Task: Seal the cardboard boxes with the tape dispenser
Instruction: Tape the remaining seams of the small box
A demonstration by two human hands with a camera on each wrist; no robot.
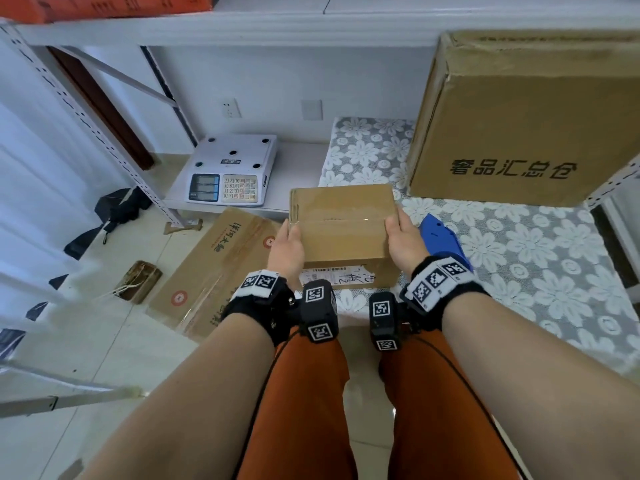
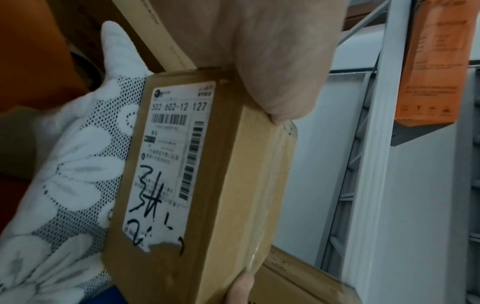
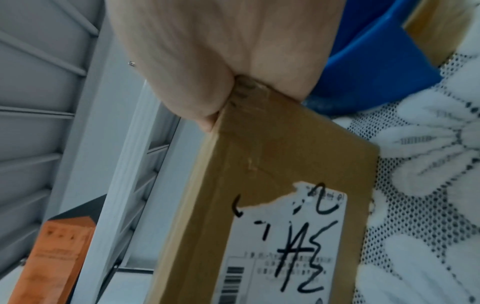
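Observation:
A small cardboard box (image 1: 341, 223) is held between both hands at the near left corner of the table. Clear tape runs along its top seam, and a white shipping label with black scribbles is on its near side (image 2: 166, 164). My left hand (image 1: 289, 244) grips the left end with the thumb on the top edge. My right hand (image 1: 403, 237) grips the right end the same way. The blue tape dispenser (image 1: 441, 237) lies on the cloth just right of my right hand, untouched. The box (image 3: 272, 164) and the dispenser (image 3: 376, 72) also show in the right wrist view.
The table carries a white floral lace cloth (image 1: 536, 265). A large printed carton (image 1: 519, 126) stands at the back right. A white weighing scale (image 1: 232, 169) sits on a low shelf to the left. A flattened carton (image 1: 214, 268) lies on the floor.

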